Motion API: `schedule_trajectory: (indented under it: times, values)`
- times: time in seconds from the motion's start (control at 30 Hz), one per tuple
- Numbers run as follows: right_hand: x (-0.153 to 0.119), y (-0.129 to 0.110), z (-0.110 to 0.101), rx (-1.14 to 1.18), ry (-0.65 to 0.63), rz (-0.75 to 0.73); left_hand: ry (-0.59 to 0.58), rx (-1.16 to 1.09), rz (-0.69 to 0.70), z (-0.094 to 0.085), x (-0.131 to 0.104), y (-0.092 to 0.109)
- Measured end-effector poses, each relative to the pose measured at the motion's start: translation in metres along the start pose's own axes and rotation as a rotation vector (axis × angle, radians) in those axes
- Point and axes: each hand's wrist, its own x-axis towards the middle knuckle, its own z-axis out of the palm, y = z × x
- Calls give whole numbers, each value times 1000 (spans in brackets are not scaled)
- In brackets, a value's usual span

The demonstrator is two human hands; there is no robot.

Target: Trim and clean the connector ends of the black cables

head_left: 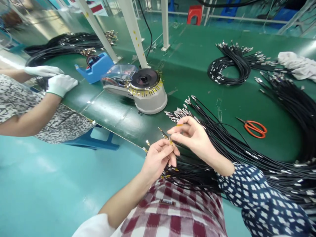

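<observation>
My left hand [160,156] is closed on a thin black cable, whose end with a small metal connector and a bit of yellow tape [171,142] pokes up between thumb and fingers. Just above it, my right hand [192,136] has thumb and forefinger pinched together beside that cable end. What lies in this pinch is too small to make out. A short yellow strip [179,125] shows against the right fingers. More black cables [195,176] with yellow-taped ends hang over my lap beneath both hands. A bundle of black cables with silver connectors [181,113] lies just beyond the right hand.
A round tape dispenser [150,98] with yellow strips round its rim stands ahead, beside a blue tape holder [97,69]. Orange-handled scissors [255,128] and a coiled cable bundle [229,70] lie to the right. At left are a co-worker's gloved hands [60,84].
</observation>
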Motion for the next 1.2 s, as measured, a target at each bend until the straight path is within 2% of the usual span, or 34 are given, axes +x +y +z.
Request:
schedule_trajectory:
  times: [0.13,0.2,0.27,0.33,0.4,0.47,0.53,0.6,0.67,0.73,0.83,0.9,0.97,1.07,1.13,1.2]
  values:
    - [2,-7,8,-20,-135,23,-63,45,11,0,-4,7]
    - [5,-8,-1,-7,-199,48,-94,82,-18,-2,-5,11]
    - [8,-8,-18,-104,-143,-9,-59,129,-27,-5,-5,12]
    - [9,-7,-38,-383,38,-108,57,199,22,-9,-5,10]
    - [7,-2,-55,-809,174,-182,184,317,113,-12,-6,5]
    - [3,7,-63,-1243,166,-234,291,507,239,-16,-7,-1]
    - [-1,17,-62,-1559,100,-306,376,759,368,-22,-8,-6]
    - [-3,26,-57,-1734,78,-381,422,1044,463,-31,-10,-9]
    - [-3,31,-53,-1799,99,-426,423,1299,523,-40,-11,-9]
    - [-1,32,-53,-1769,144,-433,430,1442,595,-45,-13,-6]
    - [-5,27,-57,-1525,261,-382,433,1367,648,-39,-13,1]
    - [-13,23,-60,-1248,286,-336,364,1152,539,-26,-6,8]
    - [-23,22,-58,-991,245,-310,241,840,366,-11,5,14]
    - [-38,24,-53,-808,181,-320,60,387,208,8,23,19]
    - [-44,26,-51,-744,138,-307,7,230,177,14,29,19]
    - [-46,24,-50,-642,65,-236,8,185,156,16,29,17]
